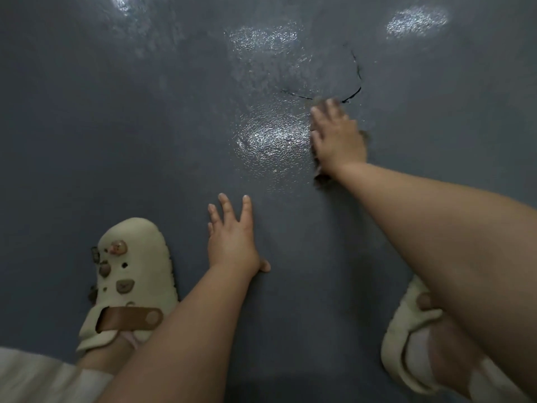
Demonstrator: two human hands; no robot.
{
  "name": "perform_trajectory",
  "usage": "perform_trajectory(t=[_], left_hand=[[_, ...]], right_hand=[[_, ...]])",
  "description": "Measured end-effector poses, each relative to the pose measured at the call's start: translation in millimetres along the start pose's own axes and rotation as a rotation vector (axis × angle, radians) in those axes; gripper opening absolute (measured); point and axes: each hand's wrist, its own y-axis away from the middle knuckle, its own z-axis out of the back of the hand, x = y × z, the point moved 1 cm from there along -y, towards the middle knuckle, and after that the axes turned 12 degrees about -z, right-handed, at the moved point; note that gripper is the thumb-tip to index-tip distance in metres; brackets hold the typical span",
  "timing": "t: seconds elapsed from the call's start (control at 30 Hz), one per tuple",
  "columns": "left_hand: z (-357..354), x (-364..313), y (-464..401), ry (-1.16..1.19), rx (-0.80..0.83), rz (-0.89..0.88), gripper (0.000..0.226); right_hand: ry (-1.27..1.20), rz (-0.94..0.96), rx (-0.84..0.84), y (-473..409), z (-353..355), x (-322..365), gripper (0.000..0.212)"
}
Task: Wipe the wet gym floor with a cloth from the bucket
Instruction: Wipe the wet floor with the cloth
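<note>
Fingers of the right hand lie spread and nearly straight, pressed flat on a small dark grey-brown cloth that shows only as frayed bits around the hand: a tuft past the fingertips, a scrap at the right side of the palm and a darker corner under the wrist. Hand and cloth are blurred, so the cloth's full outline cannot be made out. They sit on the dark grey textured rubber gym floor, a little right of the middle of the view, touching the right edge of a shiny wet patch that gleams just beside the thumb. A thin curved black crack in the floor runs in an arc just beyond the fingertips. More bright wet sheen lies toward the far edge of the view, one spot near the far right corner.

Nearer the person, the left hand rests palm down on the bare floor, fingers straight and fanned wide, thumb out to the side, holding nothing. Just left of it stands a cream fleecy clog with a brown strap and small charms; a second cream clog is near the bottom right, partly hidden by the right forearm.
</note>
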Motion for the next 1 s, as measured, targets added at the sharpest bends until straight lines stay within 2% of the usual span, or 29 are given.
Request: perform_trajectory(t=[0.1, 0.17, 0.23, 0.3, 0.5, 0.57, 0.63, 0.73, 0.83, 1.0], left_hand=[[0, -1, -1, 0.006, 0.004, 0.007, 0.134], [-1, -3, -2, -0.001, 0.001, 0.014, 0.134], [-2, -3, -2, -0.011, -0.005, 0.015, 0.135], [-2, -4, -3, -0.019, -0.007, 0.016, 0.136], [-4, 1, -3, -0.022, -0.002, -0.005, 0.131], [-3, 3, -3, 0.004, -0.004, -0.016, 0.128], [-3, 4, -2, 0.017, -0.013, -0.025, 0.129], [-3, 4, -1, 0.018, -0.020, -0.025, 0.134], [-2, 3, -1, 0.027, -0.007, -0.014, 0.135], [-1, 2, -3, 0.018, 0.000, -0.004, 0.136]], right_hand=[[-0.089, -0.299, -0.095, -3, 5, -27, 0.062], [-0.154, -0.471, -0.095, -6, 3, -17, 0.066], [-0.136, -0.514, -0.047, -12, 1, 12, 0.067], [-0.065, -0.353, 0.027, -19, -2, 50, 0.067], [0.083, 0.397, 0.318, 3, -22, 170, 0.068], [0.089, 0.529, 0.340, 14, -29, 181, 0.064], [0.057, 0.545, 0.292, 10, -32, 171, 0.056], [0.001, 0.405, 0.207, -5, -19, 132, 0.052], [-0.050, 0.172, 0.135, -16, -2, 70, 0.056], [-0.151, -0.240, -0.079, 0, 11, -36, 0.055]])
